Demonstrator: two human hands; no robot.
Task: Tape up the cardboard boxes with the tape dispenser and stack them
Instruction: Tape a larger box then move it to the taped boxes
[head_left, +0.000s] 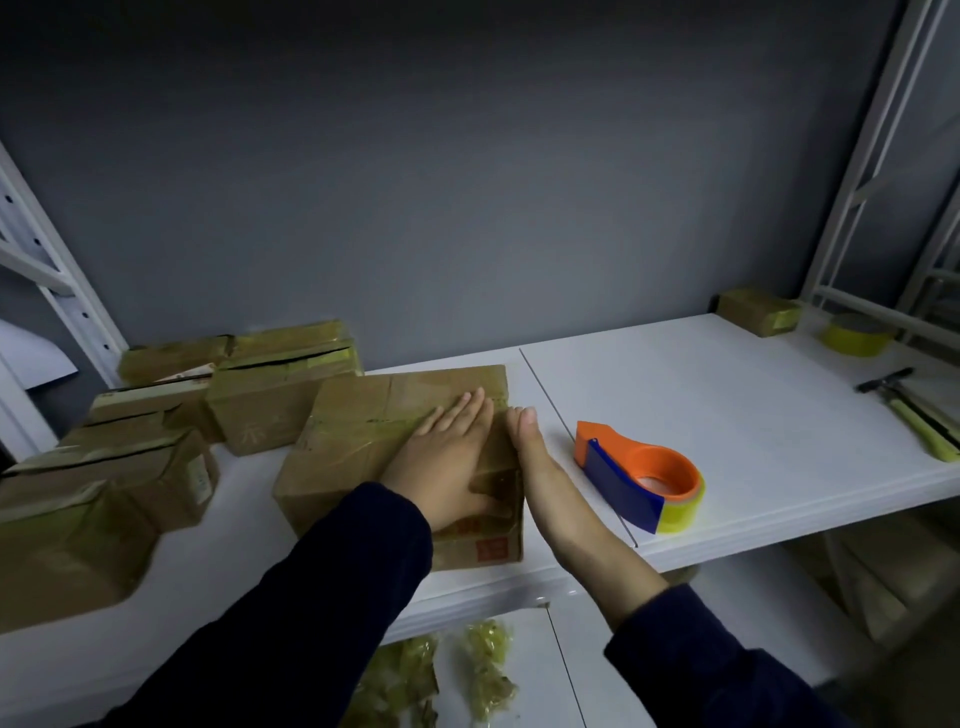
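I am working over a white shelf (727, 415). Left of my left hand is a huddle of cardboard boxes (130, 467), several with lids gaping and old tape lifting. The box being sealed (353, 431) lies under my hands, its near end close to the shelf's front edge. My left hand (441, 462) rests flat on its top, fingers straight, pressing along the taped seam. My right hand (540, 473) stands edge-on against the box's right side, fingers straight too, gripping nothing. The hands are close together; I cannot tell whether they touch. Just right of my right hand lies the tape dispenser (641, 475), clear of both hand and box. Well beyond it sit a small box (756, 312) and a roll of tape (854, 338).

My worries: the cardboard looks creased, so uneven pressure could leave the tape wrinkled or lifting. A sideways shove from the right hand could slide the box into the huddle. A careless reach could knock the dispenser off the front edge.
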